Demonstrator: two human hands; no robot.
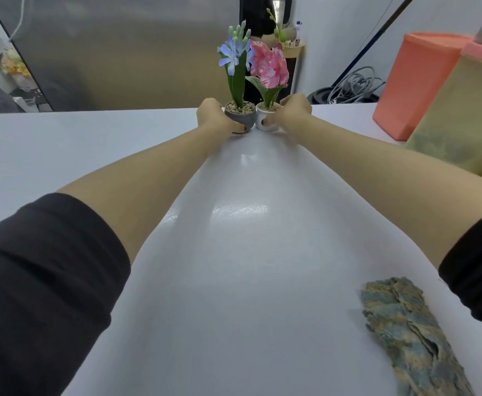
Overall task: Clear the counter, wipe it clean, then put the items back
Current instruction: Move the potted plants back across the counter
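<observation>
Two small flower pots stand side by side at the far edge of the white counter [234,252]. The grey pot [241,117] carries a blue flower, and my left hand [212,115] grips it from the left with the thumb curled across its front. The white pot [262,121] carries a pink flower, and my right hand [292,111] grips it from the right. Both arms reach straight out over the counter. A blue-and-tan cloth [411,332] lies crumpled near the front right.
An orange box [416,84] and a tan box with a pink lid [462,110] stand at the right end of the counter. Grey cables [354,84] and a dark panel [119,52] lie beyond the far edge.
</observation>
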